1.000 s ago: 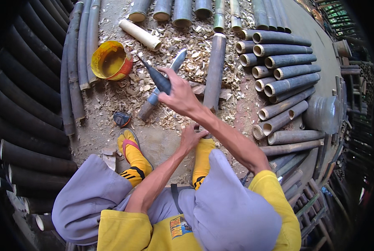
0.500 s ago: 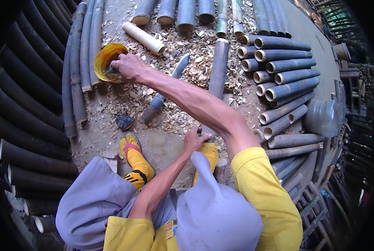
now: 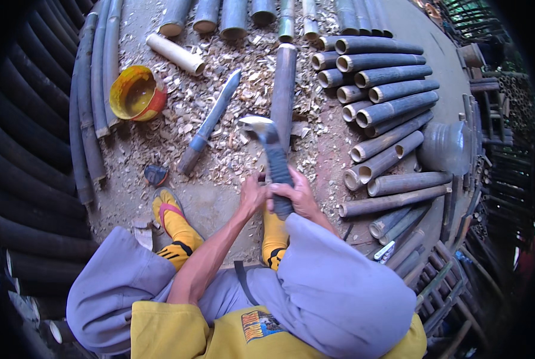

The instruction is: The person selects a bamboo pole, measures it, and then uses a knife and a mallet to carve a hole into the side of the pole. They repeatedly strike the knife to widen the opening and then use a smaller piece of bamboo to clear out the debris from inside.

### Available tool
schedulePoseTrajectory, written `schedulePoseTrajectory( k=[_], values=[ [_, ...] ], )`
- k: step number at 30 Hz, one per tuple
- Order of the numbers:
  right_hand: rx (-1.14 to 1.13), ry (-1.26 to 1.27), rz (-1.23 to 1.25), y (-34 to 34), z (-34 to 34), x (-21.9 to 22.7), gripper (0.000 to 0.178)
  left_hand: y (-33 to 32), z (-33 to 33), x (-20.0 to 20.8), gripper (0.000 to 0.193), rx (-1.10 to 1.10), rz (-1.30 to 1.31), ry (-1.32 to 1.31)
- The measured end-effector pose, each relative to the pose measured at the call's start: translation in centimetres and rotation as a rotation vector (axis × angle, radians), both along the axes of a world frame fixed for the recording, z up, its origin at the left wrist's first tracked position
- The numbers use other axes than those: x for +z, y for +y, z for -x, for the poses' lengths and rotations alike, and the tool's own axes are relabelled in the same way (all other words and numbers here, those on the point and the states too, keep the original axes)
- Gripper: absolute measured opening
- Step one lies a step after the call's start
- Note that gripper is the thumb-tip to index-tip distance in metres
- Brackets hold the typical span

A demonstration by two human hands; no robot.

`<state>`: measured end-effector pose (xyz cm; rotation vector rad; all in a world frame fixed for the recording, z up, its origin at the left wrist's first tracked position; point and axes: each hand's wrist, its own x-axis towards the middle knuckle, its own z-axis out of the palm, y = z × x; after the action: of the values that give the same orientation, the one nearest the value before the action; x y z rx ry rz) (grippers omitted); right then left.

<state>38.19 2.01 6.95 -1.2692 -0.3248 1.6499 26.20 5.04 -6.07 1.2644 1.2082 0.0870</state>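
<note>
My right hand [image 3: 297, 196] is wrapped round the dark handle of a hammer [image 3: 277, 166], held tilted in front of my knees with its shiny head up and to the left. Close beside the handle, my left hand [image 3: 252, 192] has its fingers curled in near the near end of a bamboo tube [image 3: 284, 84]; what they grip is hidden. That tube points away from me over the shavings, its lower part covered by the hammer. Left of it lies a long-bladed knife [image 3: 212, 113], handle toward me. Farther left stands a yellow and red bucket [image 3: 158, 102].
Pale wood shavings [image 3: 225, 152] cover the ground ahead. Cut bamboo tubes [image 3: 399, 73] are stacked at right, near a clear plastic container [image 3: 444, 149]. Long dark poles [image 3: 34, 197] line the left side. A round dark object [image 3: 155, 174] lies by my left foot. A pale tube [image 3: 174, 54] lies farther off.
My right hand has left the bucket and come back in front of my knees, now holding the hammer. My left hand stays near the tube's near end. The view has shifted rightward.
</note>
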Motion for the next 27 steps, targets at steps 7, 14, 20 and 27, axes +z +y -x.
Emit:
schedulePoseTrajectory(
  k=[7,14,20,27],
  values=[
    [-0.220,0.023,0.392,-6.5,-0.6,-1.8,0.027,-0.1,0.2,-0.1,0.052,0.112,-0.003,-0.025],
    [-0.261,0.156,0.442,-6.8,-0.5,-4.4,0.027,-0.2,0.0,-0.5,0.054,0.099,-0.007,-0.048],
    [-0.247,0.239,0.470,-7.1,0.4,-5.4,0.034,-0.3,0.1,-1.1,0.055,0.092,0.016,-0.045],
    [-0.226,0.043,0.464,-7.0,-0.3,-4.1,0.031,-0.3,0.2,-1.3,0.056,0.101,0.008,-0.037]
  ],
)
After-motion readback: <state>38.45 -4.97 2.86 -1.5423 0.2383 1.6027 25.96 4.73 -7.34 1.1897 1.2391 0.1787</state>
